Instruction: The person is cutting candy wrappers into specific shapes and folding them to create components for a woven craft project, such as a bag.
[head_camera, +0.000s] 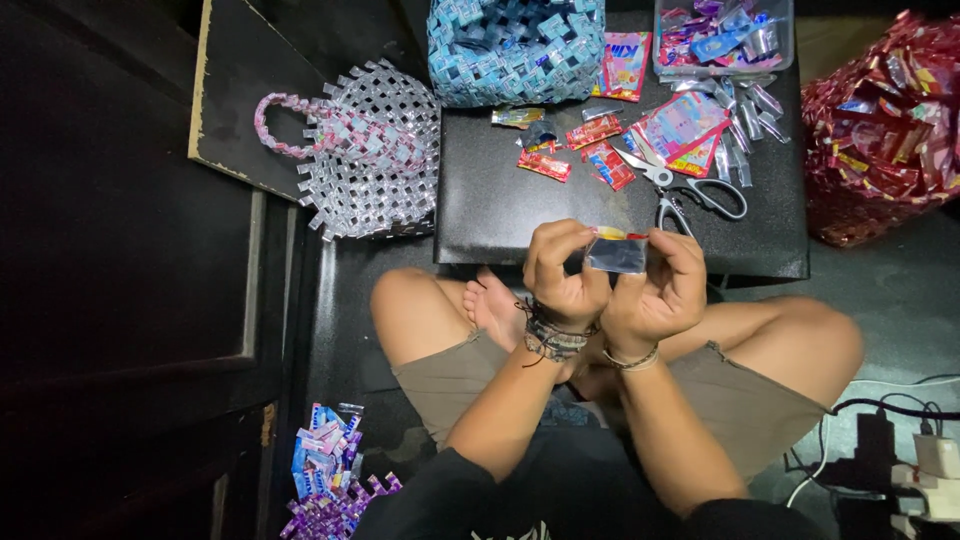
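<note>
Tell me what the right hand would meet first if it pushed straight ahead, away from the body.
Probably the scissors lying on the black board just beyond the right hand; depth is hard to judge, so it might pass above them.

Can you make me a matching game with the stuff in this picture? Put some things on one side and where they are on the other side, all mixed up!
Things:
1. scissors
2. blue woven basket
3. silver and pink woven bag
4. small foil wrapper

Places:
A. at the far edge of the black board
B. pinched between the left hand and the right hand
C. on the floor, left of the black board
D. on the black board, just beyond the hands

Right pairs: 1-D, 2-A, 3-C, 4-B
</note>
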